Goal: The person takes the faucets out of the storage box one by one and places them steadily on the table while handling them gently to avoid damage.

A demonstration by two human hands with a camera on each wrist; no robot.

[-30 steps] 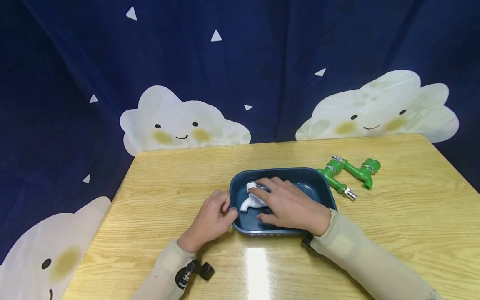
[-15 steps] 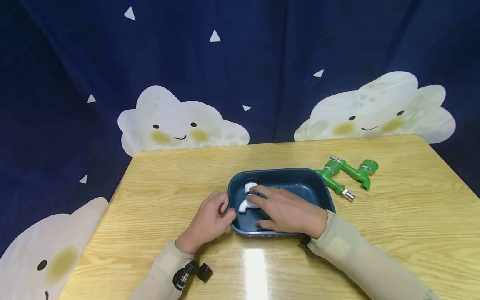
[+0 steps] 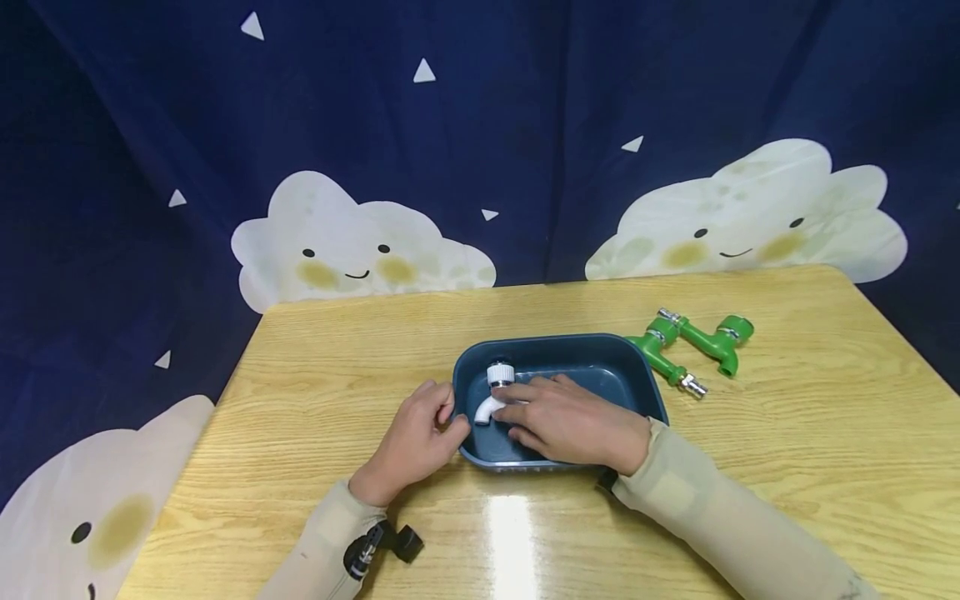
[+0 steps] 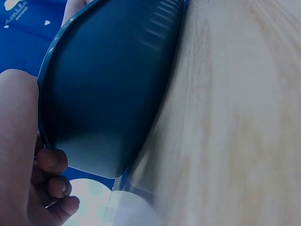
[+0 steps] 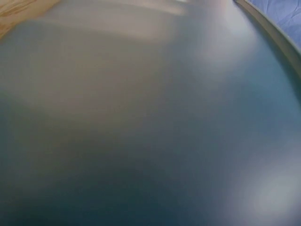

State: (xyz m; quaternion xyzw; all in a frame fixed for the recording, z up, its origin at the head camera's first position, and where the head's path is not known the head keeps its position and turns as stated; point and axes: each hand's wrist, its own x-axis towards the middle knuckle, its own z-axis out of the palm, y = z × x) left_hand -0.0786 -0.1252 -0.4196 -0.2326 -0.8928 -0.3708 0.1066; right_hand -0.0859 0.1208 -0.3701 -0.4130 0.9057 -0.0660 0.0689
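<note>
A dark blue plastic tub (image 3: 570, 463) stands on the table in the head view. At its left end my left hand (image 3: 420, 437) holds the rim between thumb and curled fingers (image 4: 51, 161); the left wrist view shows the tub's outer wall (image 4: 108, 84) beside them. A white tap (image 3: 491, 409) with a ribbed white knob (image 3: 501, 372) lies inside, at the tub's left. Over its body reaches my right hand (image 3: 570, 421), fingers extended and fingertips at the tap, thumb apart from it. The hand covers the tap's right part. Only the tub's blurred wall (image 5: 141, 103) fills most of the right wrist view.
Two green taps lie on the wooden table (image 3: 345, 350) past the tub's right end: a nearer one (image 3: 660, 354) with a metal fitting, partly behind the tub, and a farther one (image 3: 723, 340). A dark blue curtain (image 3: 420, 133) with cloud prints hangs behind the table.
My right fingers have shifted down from beside the knob onto the white tap's body, and the thumb has drawn nearer the fingers. My left hand stays at the tub's rim.
</note>
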